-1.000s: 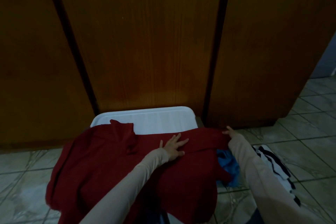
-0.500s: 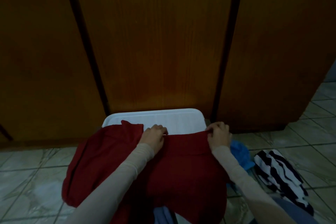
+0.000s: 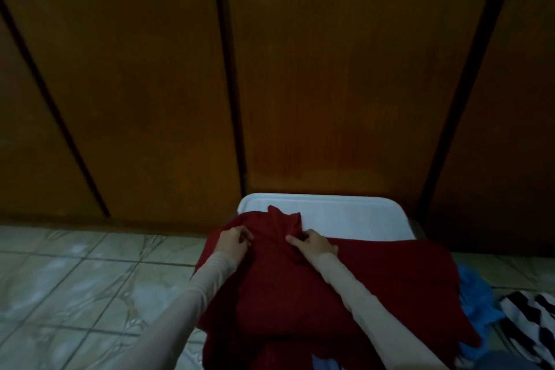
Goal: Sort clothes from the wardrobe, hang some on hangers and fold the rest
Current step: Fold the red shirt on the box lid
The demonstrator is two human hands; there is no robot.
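Note:
A dark red garment (image 3: 300, 294) lies spread over a white plastic box lid (image 3: 345, 213) in front of the wardrobe. My left hand (image 3: 232, 240) grips the cloth near the garment's left shoulder, fingers curled into the fabric. My right hand (image 3: 313, 243) pinches a bunched fold by the collar, just right of the raised neck piece. Both forearms wear pale long sleeves. The garment's lower part hangs over the box edge toward me.
Closed brown wooden wardrobe doors (image 3: 300, 84) fill the background. A blue cloth (image 3: 477, 300) and a black-and-white striped garment (image 3: 528, 318) lie on the tiled floor (image 3: 75, 279) at the right.
Both hands have moved left along the garment's top edge to the collar area. The right side of the red garment is now folded in and lies flatter. The camera has shifted left.

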